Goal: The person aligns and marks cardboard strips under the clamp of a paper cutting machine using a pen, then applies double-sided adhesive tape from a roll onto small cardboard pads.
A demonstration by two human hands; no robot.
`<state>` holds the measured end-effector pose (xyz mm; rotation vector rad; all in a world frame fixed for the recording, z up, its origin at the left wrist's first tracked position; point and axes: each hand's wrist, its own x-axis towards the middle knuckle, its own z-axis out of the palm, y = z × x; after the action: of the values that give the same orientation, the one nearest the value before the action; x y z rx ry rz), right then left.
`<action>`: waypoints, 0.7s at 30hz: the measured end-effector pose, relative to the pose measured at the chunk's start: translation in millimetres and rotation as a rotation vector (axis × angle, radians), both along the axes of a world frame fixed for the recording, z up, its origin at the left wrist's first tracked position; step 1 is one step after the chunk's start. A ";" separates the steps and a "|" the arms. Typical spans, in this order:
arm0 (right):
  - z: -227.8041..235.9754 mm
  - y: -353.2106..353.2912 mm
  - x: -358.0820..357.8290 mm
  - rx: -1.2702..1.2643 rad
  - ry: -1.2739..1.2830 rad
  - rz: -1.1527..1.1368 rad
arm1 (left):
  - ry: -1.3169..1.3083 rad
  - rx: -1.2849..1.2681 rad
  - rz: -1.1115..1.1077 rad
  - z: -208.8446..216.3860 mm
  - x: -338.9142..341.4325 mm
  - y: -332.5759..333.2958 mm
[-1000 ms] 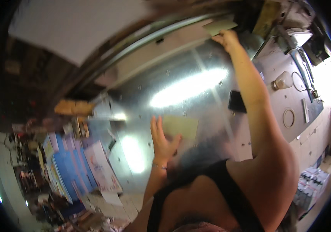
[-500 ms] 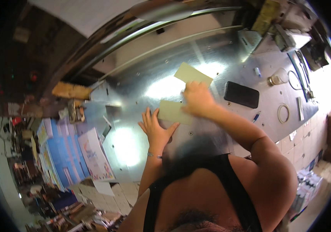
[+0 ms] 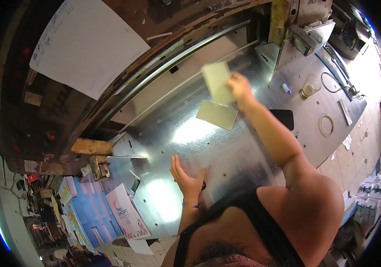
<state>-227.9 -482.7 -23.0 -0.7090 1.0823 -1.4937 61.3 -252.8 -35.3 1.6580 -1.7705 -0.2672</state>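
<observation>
My right hand [image 3: 240, 92] grips the right edge of a pale yellow-green rectangular stack or block [image 3: 218, 82], which looks like paper or card and is slightly blurred. Just below it, a second, similar rectangle [image 3: 217, 115] lies flat on the shiny metal table [image 3: 217, 155]. My left hand [image 3: 186, 180] is over the near part of the table, fingers and thumb apart, holding nothing. Whether its fingers touch the metal I cannot tell.
Beside my right forearm lies a black phone [image 3: 283, 119], partly hidden. Further right are a glass [image 3: 310, 85], a tape ring [image 3: 326, 125] and a blue-and-white small object [image 3: 286, 88]. A machine with a long slot [image 3: 190, 55] borders the far side. Printed boxes [image 3: 126, 211] stand at left.
My right hand has moved away from me, carrying one pale rectangle toward the machine. The other rectangle stays on the table. My left hand no longer has a rectangle beside it; the view has shifted.
</observation>
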 end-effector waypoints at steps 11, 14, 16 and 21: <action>-31.3 -213.7 -129.6 0.034 -0.732 -0.339 | -0.059 0.090 0.009 2.9 -6.5 -2.4; -9.1 -223.2 -108.3 0.020 -0.767 -0.346 | -0.071 0.087 0.039 1.7 -1.6 -1.6; 1.7 -223.4 -107.7 0.011 -0.737 -0.375 | -0.069 0.086 0.033 2.2 -2.5 -2.1; 13.3 -215.4 -95.8 -0.080 -0.633 -0.353 | -0.078 0.085 0.015 2.0 -2.7 -2.6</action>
<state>-323.7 -698.1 -9.7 -0.0644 0.6769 -1.8943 58.6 -255.4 -33.3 1.7628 -1.8262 -0.2783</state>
